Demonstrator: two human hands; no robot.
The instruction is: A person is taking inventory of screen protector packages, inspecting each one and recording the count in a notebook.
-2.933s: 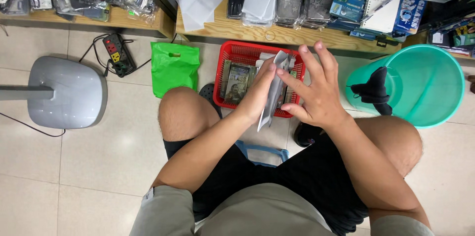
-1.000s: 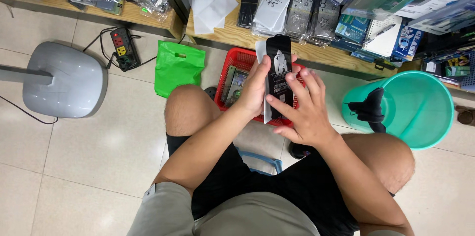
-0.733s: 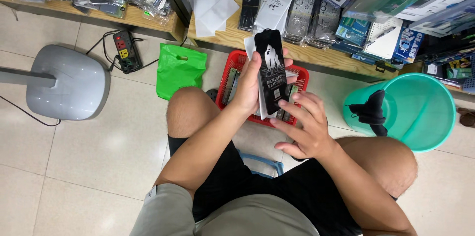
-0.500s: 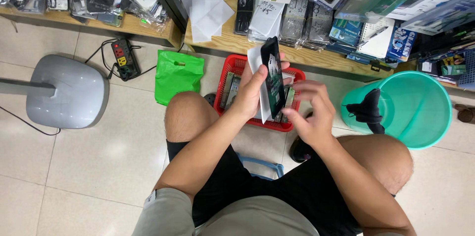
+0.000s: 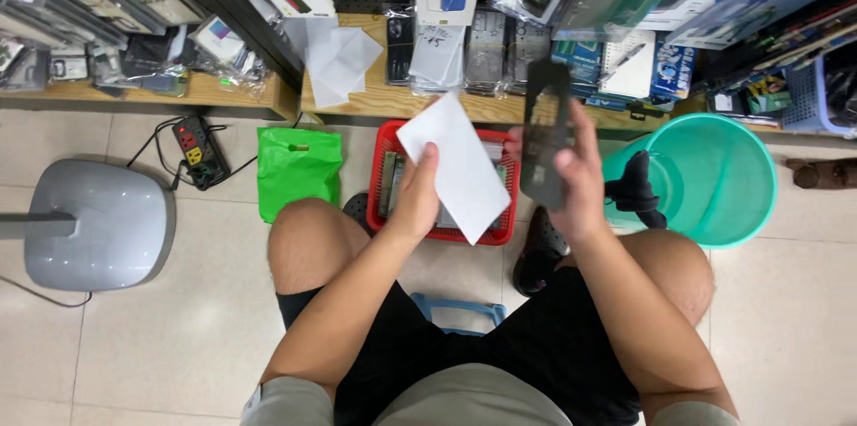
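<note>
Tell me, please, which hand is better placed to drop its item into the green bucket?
The right hand, probably. It holds the dark phone case right beside the green bucket, while the left hand holds the white card over the red basket, farther away.

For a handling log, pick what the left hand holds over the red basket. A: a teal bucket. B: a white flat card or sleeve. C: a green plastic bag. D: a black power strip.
B: the left hand pinches a white flat card above the red basket, while the right hand holds a dark phone case.
</note>
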